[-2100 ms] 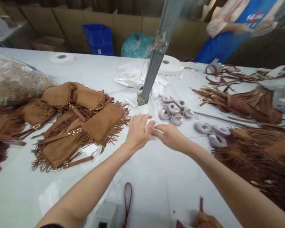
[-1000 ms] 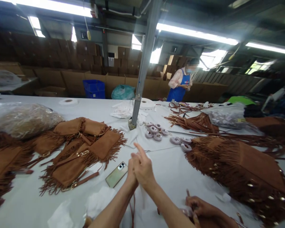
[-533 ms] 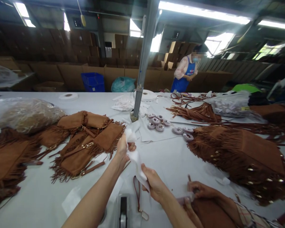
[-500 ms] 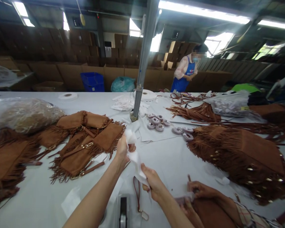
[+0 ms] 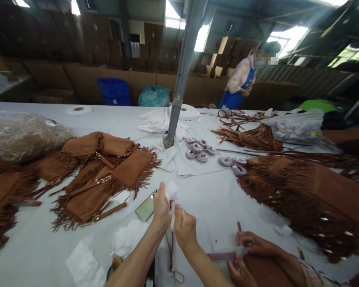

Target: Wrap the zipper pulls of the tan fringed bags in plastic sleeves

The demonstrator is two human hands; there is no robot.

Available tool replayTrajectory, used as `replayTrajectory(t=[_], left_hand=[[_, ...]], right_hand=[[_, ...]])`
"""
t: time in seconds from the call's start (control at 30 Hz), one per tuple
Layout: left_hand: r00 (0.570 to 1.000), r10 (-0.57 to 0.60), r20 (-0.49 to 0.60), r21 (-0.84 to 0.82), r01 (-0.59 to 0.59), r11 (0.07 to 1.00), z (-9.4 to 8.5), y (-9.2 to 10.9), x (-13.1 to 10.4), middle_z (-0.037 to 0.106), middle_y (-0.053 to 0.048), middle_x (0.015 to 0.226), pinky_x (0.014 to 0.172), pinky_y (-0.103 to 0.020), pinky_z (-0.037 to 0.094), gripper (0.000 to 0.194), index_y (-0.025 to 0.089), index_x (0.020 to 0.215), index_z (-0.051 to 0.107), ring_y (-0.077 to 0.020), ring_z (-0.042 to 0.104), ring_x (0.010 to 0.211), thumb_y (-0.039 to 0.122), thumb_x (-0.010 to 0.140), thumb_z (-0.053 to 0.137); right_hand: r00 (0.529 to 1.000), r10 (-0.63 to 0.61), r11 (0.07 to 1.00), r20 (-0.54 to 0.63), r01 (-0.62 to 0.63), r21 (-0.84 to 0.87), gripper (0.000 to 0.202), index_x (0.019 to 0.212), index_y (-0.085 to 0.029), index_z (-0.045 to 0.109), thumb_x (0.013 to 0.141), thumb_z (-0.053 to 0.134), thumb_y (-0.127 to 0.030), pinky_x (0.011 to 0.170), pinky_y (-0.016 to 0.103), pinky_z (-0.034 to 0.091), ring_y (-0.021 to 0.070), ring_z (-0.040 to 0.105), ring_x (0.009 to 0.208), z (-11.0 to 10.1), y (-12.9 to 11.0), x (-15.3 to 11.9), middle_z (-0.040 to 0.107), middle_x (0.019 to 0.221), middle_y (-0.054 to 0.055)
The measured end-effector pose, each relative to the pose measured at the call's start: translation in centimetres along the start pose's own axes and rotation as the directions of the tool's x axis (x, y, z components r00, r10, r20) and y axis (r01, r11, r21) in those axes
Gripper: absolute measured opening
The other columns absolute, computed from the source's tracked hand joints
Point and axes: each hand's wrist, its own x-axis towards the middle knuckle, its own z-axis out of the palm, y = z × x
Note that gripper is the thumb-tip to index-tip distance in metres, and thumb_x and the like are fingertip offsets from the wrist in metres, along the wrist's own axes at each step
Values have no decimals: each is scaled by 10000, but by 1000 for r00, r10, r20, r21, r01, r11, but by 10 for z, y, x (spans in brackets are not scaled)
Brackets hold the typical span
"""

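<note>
My left hand [image 5: 162,207] is closed around a crumpled strip of white tissue paper [image 5: 171,191], which pokes out above the fingers. Pressed close beside it, my right hand [image 5: 184,227] pinches the lower end of the same strip. Something dark or reddish shows between the hands, too small to make out. Below them hangs or lies a thin brown strap [image 5: 171,251] with a metal clasp [image 5: 178,276]; whether its upper end is in my hands I cannot tell. A phone [image 5: 145,206] lies just left of my left hand. Loose white paper [image 5: 85,263] lies near my left forearm.
Brown fringed bags [image 5: 134,169] are piled left, and more fringed pieces [image 5: 332,187] right. A co-worker's hands [image 5: 254,243] handle a pale strip at lower right. A metal post [image 5: 179,87] rises from the table behind small wrapped coils [image 5: 196,148]. Another person [image 5: 241,81] stands beyond.
My hands have come closer together and lower, bunching the tissue paper that was stretched between them. The phone now shows beside my left hand. The view has tilted down.
</note>
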Motion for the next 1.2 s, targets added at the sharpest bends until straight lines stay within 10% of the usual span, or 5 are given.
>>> replayTrajectory(t=[0.27,0.37,0.63,0.97,1.2], left_hand=[[884,48,466,489,-302,818,17,-12,63,354,62,365,464,-243,176,483,188,413,452,-95,273,394,498,755,597],[820,-4,572,569,-393,723,33,-26,71,411,45,348,463,-246,206,443,196,506,587,-128,327,369,495,822,502],[676,-76,733,616,-612,496,57,-29,133,446,20,354,464,-223,259,480,213,487,583,-134,380,342,588,781,529],[544,-187,818,573,-800,177,28,-91,197,663,-88,746,915,-417,342,417,194,702,633,-252,590,856,574,818,505],[577,-208,790,583,-812,-38,-11,-87,222,445,-142,1358,1080,-536,142,355,208,1192,549,-298,334,1266,383,897,460]], right_hand=[[974,-44,974,221,-7,225,551,1248,-179,519,766,574,-441,849,343,471,234,582,1069,-73,62,74,594,1235,126],[904,-57,927,424,-109,359,662,1296,-168,479,691,671,-354,729,288,483,201,628,877,-75,50,106,678,1027,77],[851,107,902,514,-301,310,236,492,-164,515,676,591,-290,430,205,190,63,272,439,-41,84,121,320,433,-87],[744,506,755,437,-627,193,328,425,-175,514,654,489,-408,453,222,242,131,421,469,79,137,29,437,420,-18],[681,506,760,529,-643,100,423,525,-226,597,701,468,-588,483,283,360,198,561,526,80,144,6,590,496,24]])
